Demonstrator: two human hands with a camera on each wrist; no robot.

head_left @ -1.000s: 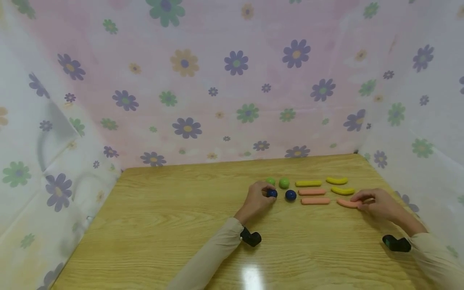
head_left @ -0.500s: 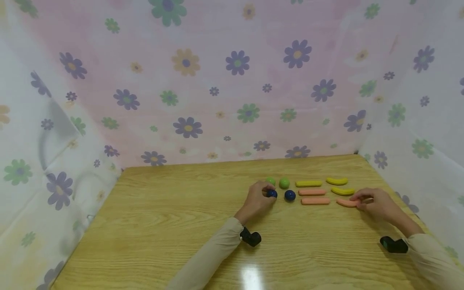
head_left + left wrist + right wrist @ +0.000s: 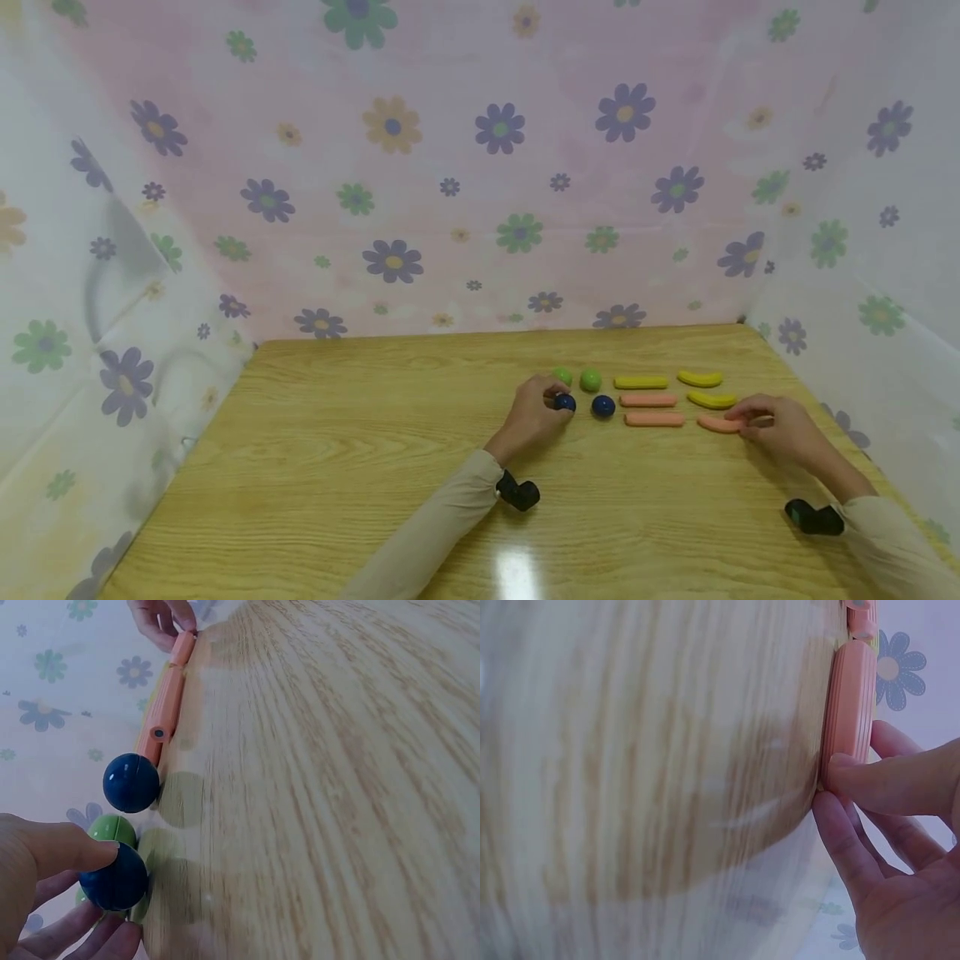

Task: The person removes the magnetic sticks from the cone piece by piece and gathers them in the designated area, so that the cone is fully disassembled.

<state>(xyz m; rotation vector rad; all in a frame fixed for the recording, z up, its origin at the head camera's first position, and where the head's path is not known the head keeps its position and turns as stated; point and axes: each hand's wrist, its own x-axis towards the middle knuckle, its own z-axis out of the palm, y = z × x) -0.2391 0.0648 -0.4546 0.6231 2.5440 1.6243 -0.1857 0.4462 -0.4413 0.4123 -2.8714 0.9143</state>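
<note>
On the right part of the table, my left hand (image 3: 531, 417) pinches a glossy dark blue ball (image 3: 114, 877) between thumb and fingers. A second blue ball (image 3: 603, 407) lies just to its right. Behind them sit two green balls (image 3: 591, 381), one partly hidden by the fingers. My right hand (image 3: 783, 429) holds the right end of a curved, ridged salmon-pink stick (image 3: 849, 705) with thumb and fingertips, down at the tabletop. Two straight pink sticks (image 3: 654, 419) and a straight yellow stick (image 3: 641, 382) lie between the hands. Two curved yellow sticks (image 3: 711, 400) lie behind the curved pink one.
The wood-grain table (image 3: 337, 467) stretches left and toward the front. Flower-printed cloth (image 3: 420, 208) encloses its back and sides. A black camera (image 3: 519, 492) sits at the left wrist, another black camera (image 3: 814, 517) at the right.
The head view has shifted slightly. My right forearm has drifted a little to the left. Both hands keep their holds, and the pieces stay in the same arrangement.
</note>
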